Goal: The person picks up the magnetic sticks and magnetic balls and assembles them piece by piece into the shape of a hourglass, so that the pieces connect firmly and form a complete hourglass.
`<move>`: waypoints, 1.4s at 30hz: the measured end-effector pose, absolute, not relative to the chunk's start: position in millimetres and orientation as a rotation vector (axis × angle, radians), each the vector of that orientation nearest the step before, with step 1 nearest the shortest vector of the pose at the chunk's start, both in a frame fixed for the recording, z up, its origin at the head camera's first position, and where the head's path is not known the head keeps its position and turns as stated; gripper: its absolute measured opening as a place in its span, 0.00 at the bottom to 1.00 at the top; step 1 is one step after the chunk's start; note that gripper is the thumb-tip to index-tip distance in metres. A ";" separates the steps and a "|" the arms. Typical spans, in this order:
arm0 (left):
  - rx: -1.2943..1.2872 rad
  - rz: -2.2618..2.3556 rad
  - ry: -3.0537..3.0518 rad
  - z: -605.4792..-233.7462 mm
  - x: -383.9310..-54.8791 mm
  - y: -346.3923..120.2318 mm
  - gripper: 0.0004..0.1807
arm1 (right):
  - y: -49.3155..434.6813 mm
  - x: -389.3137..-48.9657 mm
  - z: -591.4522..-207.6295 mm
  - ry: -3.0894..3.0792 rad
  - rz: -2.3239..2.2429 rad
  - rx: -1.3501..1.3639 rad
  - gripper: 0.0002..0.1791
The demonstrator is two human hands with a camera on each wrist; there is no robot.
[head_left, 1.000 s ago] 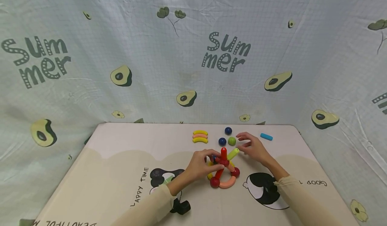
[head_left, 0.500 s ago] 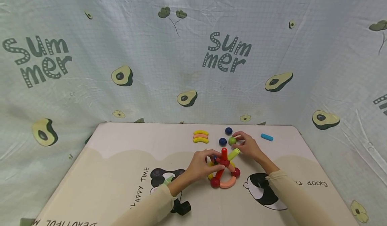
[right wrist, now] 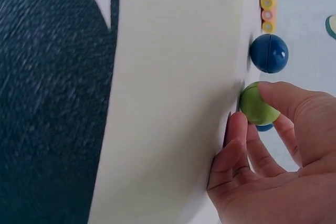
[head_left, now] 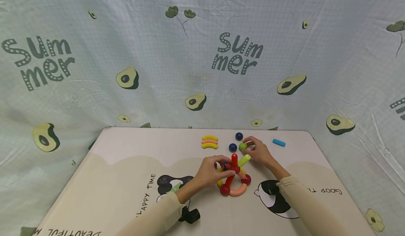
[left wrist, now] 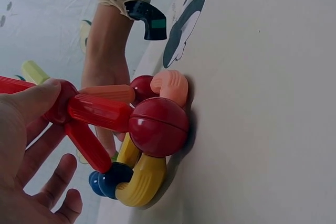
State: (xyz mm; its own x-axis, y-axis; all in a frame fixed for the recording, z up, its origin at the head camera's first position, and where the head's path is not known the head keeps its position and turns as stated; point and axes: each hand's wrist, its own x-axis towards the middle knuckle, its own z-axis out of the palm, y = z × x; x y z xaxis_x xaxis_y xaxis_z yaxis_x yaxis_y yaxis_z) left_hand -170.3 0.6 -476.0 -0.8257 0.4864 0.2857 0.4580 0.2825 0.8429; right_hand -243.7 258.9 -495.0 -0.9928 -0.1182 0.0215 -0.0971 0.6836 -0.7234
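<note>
A cloth printed with avocados and lettering hangs behind a pale bench, over which two cream-sleeved arms extend. On the bench stands a frame of rods and balls, with curved pieces ringing its foot. The left hand is at its left side, thumb and fingers pinching the top red ball. The right hand sits low past the frame's right side, forearm slanting in from the near right, thumb toward the wearer and fingers curled on the far side. Farther back lie three loose curved pieces and, well to the right, a blue rod. A lime rod leans up and rightward from the top red ball, its free end toward the right hand — the gap is hard to judge. Smallest are two blue balls and, near them, the green ball, just beyond the frame and pinched by the right hand, plainly the nearer one. Being round, it has no long axis; whether it is lifted I cannot tell.
</note>
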 end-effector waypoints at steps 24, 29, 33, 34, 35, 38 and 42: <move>0.919 1.649 2.458 -480.8 -172.7 1.5 0.17 | 267.2 -240.2 -493.9 2.866 -1.230 -0.248 0.19; 0.914 1.636 2.453 -479.4 -172.1 1.3 0.17 | 273.8 -232.9 -488.4 2.824 -1.293 -0.309 0.20; 0.909 1.631 2.444 -478.4 -171.8 0.7 0.17 | 278.5 -225.9 -483.1 2.793 -1.373 -0.372 0.20; 0.909 1.630 2.442 -478.5 -171.9 0.6 0.17 | 279.7 -224.3 -481.8 2.791 -1.391 -0.397 0.20; 0.910 1.630 2.440 -478.5 -172.0 0.6 0.17 | 281.0 -222.9 -480.7 2.792 -1.403 -0.422 0.20; 0.912 1.630 2.440 -478.6 -172.1 0.3 0.16 | 283.3 -217.5 -475.4 2.792 -1.435 -0.474 0.20; 0.925 1.639 2.440 -479.1 -173.0 0.2 0.16 | 284.1 -209.4 -464.0 2.771 -1.482 -0.508 0.20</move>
State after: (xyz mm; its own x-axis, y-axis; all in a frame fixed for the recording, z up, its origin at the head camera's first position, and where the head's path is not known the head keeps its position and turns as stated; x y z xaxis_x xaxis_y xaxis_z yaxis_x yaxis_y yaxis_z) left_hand -173.0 0.2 -479.1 -0.8181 0.5069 0.2715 0.4432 0.2550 0.8594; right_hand -209.4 284.1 -464.0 -0.9483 -0.2583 0.1846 -0.2970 0.5160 -0.8034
